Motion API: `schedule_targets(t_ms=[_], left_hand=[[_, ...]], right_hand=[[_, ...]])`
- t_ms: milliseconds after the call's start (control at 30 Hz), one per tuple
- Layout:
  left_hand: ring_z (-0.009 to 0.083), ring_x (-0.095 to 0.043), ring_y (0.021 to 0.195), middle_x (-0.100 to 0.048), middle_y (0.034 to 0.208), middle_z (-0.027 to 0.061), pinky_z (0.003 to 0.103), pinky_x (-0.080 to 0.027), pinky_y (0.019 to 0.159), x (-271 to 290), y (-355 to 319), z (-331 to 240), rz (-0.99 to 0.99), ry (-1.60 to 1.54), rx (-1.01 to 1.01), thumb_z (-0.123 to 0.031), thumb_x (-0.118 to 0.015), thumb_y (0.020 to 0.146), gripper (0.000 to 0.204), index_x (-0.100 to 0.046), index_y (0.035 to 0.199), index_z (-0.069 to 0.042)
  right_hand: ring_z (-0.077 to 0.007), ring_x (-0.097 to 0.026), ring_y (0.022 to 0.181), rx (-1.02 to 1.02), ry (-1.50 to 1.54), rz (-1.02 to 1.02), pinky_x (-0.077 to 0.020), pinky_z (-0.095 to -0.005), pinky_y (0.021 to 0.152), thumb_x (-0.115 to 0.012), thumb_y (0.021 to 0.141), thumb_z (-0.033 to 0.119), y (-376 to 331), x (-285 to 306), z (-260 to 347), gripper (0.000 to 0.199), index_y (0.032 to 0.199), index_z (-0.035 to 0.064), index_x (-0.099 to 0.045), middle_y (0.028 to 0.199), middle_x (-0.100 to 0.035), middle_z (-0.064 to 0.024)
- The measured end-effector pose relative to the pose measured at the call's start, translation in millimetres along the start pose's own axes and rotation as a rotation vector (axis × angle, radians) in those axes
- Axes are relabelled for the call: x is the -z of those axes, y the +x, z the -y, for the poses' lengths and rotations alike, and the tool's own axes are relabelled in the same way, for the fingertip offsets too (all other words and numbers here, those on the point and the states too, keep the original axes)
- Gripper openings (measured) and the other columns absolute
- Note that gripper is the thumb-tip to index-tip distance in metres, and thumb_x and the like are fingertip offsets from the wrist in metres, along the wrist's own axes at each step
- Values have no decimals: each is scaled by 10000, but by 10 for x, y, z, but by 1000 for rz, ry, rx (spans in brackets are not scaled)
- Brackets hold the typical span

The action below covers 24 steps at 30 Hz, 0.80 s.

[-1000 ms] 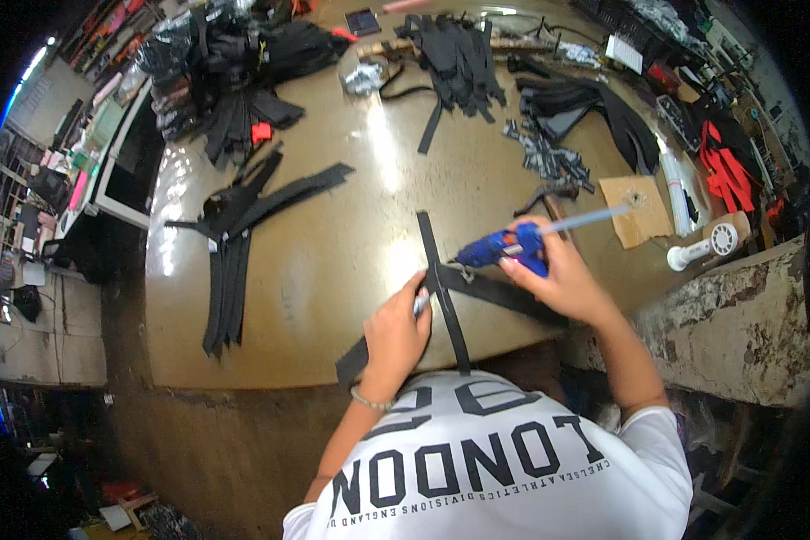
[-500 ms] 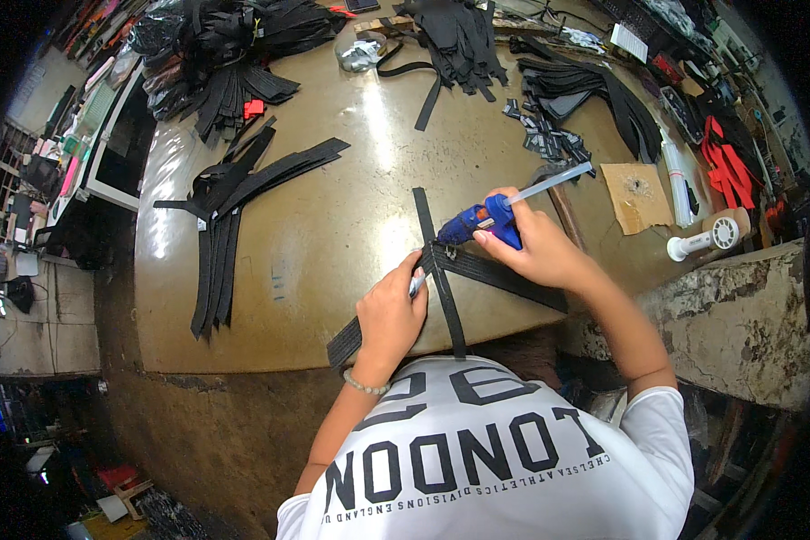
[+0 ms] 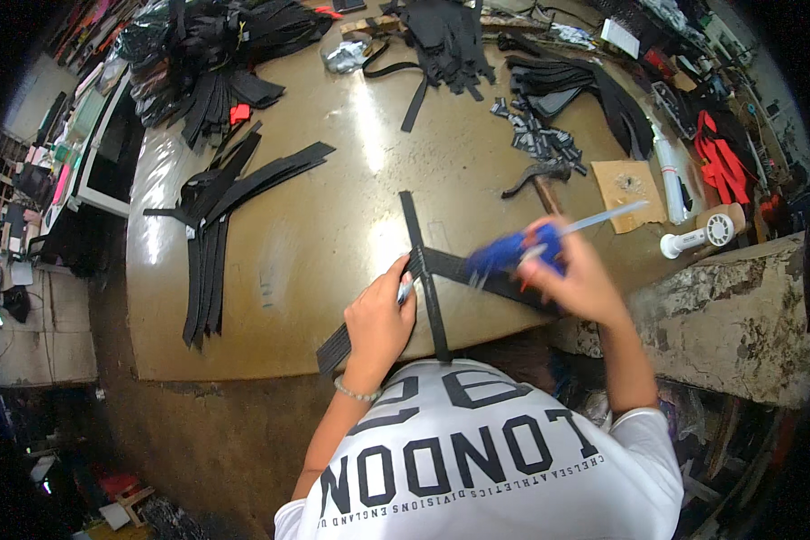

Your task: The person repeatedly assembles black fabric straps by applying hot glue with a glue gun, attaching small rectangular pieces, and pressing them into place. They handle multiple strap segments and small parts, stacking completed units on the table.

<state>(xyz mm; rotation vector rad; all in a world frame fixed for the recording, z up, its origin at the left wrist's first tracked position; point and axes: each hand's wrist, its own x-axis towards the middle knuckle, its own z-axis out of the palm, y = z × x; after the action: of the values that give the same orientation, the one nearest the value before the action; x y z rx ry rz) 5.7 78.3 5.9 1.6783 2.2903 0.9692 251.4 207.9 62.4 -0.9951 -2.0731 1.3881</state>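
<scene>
My right hand [image 3: 578, 283] is closed around the handle of a blue glue gun [image 3: 504, 258], blurred by motion, with a translucent glue stick [image 3: 607, 216] jutting from its back. Its nozzle is over the right arm of some crossed black webbing straps [image 3: 434, 310]; any contact is unclear. Against the left side of the crossing, my left hand [image 3: 380, 315] presses down with bent fingers. A pale grey pen-like thing [image 3: 405, 291] shows between its thumb and fingers, mostly hidden by the hand.
A stack of joined black straps [image 3: 209, 261] lies at left. Farther back are strap bundles [image 3: 445, 45], small dark buckles [image 3: 542, 135] and a hammer [image 3: 546, 191]. To the right are a cardboard piece [image 3: 627, 200], a white bottle [image 3: 670, 180] and a small white fan [image 3: 697, 237].
My right hand has drawn the glue gun away from the strap crossing, to the right and slightly nearer me. The left hand keeps its place on the straps. The whole view has shifted slightly.
</scene>
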Motion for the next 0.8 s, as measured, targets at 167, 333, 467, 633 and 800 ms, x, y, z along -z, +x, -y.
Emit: schedule_targets(t_ms=[167,333,467,633,800], left_hand=[[304,-659,712,-686,853,132,387,-513,635,32,-9,-41,3,-21,-8,-160,-648,880,243,-681,1115,-112],[308,-668,730,-691,880,168,366,-517,659,46,-21,-32,35,-106,24,-174,-651,890,217,-694,1089,-100],[155,-580,597,-622,699,71,319,-463,569,84,25,25,-62,-502,53,-210,-595,963,234,-689,1111,-56],[37,-365,456,-424,551,-54,191,-270,413,326,66,38,240,-996,307,-858,-70,819,1107,-481,1337,29],[47,-373,458,-448,568,-30,192,-288,419,445,95,-68,332,-1148,486,-815,-83,857,1000,-507,1246,4]], right_hand=[[-386,-663,867,-250,-565,-1155,-504,-435,785,-577,965,418,-3,606,-480,474,1154,-17,-564,963,-678,-252],[-455,-646,888,-809,-899,-734,-501,-495,779,-506,978,471,-445,790,-159,494,1076,10,-652,913,-682,-263],[-390,-681,868,-291,-550,-616,-522,-437,775,-547,966,403,-180,248,211,432,1055,3,-682,906,-690,-234],[-149,-621,861,164,189,115,-499,-266,690,-639,942,232,373,-664,460,294,1138,15,-661,1025,-659,-98],[-266,-570,1003,367,-54,292,-439,-351,905,-692,879,249,701,-1021,627,350,1148,27,-660,1004,-607,-124]])
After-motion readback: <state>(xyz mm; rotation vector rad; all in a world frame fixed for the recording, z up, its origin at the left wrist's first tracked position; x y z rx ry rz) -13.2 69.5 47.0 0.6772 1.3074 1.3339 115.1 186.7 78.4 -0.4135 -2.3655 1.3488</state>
